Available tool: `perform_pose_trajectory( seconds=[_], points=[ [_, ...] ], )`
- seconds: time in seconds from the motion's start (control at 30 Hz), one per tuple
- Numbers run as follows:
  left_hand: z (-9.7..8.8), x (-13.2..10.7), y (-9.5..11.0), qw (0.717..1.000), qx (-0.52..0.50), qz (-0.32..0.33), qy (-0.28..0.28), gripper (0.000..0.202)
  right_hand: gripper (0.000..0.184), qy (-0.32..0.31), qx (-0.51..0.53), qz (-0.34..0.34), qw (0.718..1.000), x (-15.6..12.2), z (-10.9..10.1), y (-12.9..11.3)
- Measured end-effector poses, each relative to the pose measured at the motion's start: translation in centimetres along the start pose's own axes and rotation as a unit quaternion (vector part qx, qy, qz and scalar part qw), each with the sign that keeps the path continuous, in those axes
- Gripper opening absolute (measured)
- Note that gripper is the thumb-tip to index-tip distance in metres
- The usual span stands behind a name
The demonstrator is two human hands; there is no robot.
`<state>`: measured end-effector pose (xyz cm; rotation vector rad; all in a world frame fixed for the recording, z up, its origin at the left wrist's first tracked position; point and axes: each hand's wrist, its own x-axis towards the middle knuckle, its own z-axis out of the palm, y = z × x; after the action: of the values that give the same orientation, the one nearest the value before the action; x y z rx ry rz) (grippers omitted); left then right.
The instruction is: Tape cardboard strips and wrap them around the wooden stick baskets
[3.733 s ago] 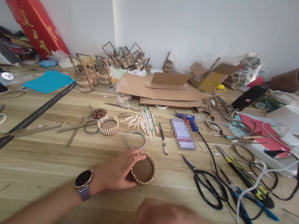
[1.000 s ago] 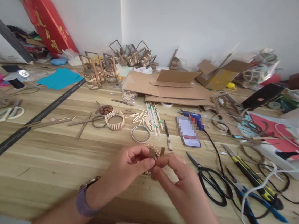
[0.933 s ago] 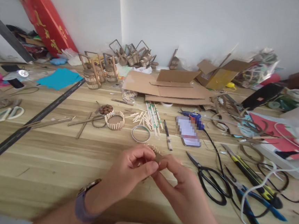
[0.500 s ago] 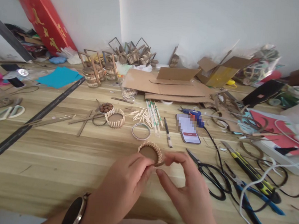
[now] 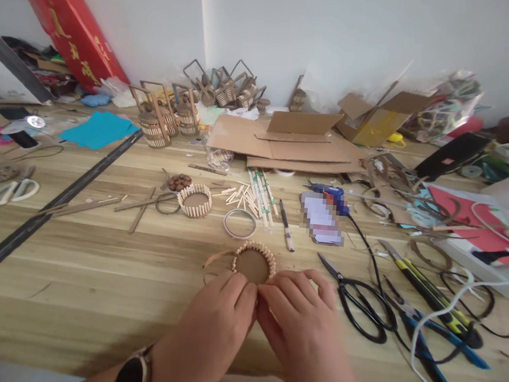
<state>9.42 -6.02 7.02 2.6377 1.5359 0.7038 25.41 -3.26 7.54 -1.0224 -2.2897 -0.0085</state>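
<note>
A small round basket (image 5: pixel 254 265) with a brown base and a ring of short wooden sticks stands on the table. My left hand (image 5: pixel 211 321) is closed on its near edge at the left, the thumb side against the rim. My right hand (image 5: pixel 301 320) has its fingers pressed together at the near right edge, meeting the left fingertips; both sets of fingertips are hidden. From the basket's left side curls a thin brown strip (image 5: pixel 218 257). Just beyond the basket lies a roll of tape (image 5: pixel 240 223), and farther left a second stick ring (image 5: pixel 195 201).
To the right are black scissors (image 5: pixel 364 307), a yellow utility knife (image 5: pixel 428 289), blue-handled pliers (image 5: pixel 437 344), a phone (image 5: pixel 322 218) and a blue glue gun (image 5: pixel 332 196). Loose sticks (image 5: pixel 242 197) and a pen (image 5: pixel 286 225) lie ahead. Flat cardboard (image 5: pixel 285 146) and finished baskets (image 5: pixel 154 126) stand behind.
My right hand has come in from the right, its parted thumb and fingers now closed together beside the left hand. The brown strip now shows on the basket's left.
</note>
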Motion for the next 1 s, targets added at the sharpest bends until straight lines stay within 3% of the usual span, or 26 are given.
perform_pose_trajectory(
  seconds=[0.2, 0.47, 0.53, 0.6, 0.67, 0.73, 0.8, 0.87, 0.93, 1.0],
  points=[
    [-0.9, 0.5, -0.5, 0.987, -0.15, -0.043, -0.042, 0.024, 0.025, 0.018, 0.08, 0.01, 0.997, 0.1, 0.7, 0.1],
    [-1.8, 1.0, -1.0, 0.932, -0.332, -0.145, -0.034, 0.022, 0.019, 0.102, 0.174, -0.002, 0.979, 1.0, 1.1, 0.3],
    [-2.2, 1.2, -1.2, 0.937, -0.322, -0.137, -0.01, 0.02, 0.017, 0.108, 0.206, 0.035, 0.972, 0.9, 1.4, 0.8],
    [-2.8, 1.9, -2.0, 0.957, -0.264, -0.113, 0.046, 0.018, 0.013, 0.097, 0.245, 0.124, 0.957, 0.7, 1.8, 1.5],
    [-3.0, 3.1, -3.8, 0.976, -0.16, -0.066, 0.131, 0.014, 0.011, 0.073, 0.287, 0.219, 0.93, 0.4, 2.2, 2.1],
    [-2.6, 4.8, -6.3, 0.981, -0.04, 0.015, 0.187, 0.018, 0.014, 0.047, 0.328, 0.269, 0.904, 0.2, 2.5, 2.5],
    [-1.8, 6.3, -8.6, 0.983, 0.04, 0.077, 0.163, 0.031, 0.017, 0.027, 0.361, 0.28, 0.889, 0.2, 2.6, 2.6],
    [-1.0, 7.0, -9.6, 0.991, 0.061, 0.046, 0.114, 0.04, 0.022, 0.019, 0.383, 0.285, 0.878, 0.3, 2.7, 2.6],
    [-0.6, 6.7, -8.8, 0.996, 0.0, 0.01, 0.093, 0.036, 0.022, 0.016, 0.399, 0.299, 0.867, 0.5, 2.5, 2.5],
    [-0.6, 5.7, -6.8, 0.989, -0.141, -0.038, 0.023, 0.031, 0.018, 0.007, 0.414, 0.312, 0.855, 0.5, 2.3, 2.3]
  ],
)
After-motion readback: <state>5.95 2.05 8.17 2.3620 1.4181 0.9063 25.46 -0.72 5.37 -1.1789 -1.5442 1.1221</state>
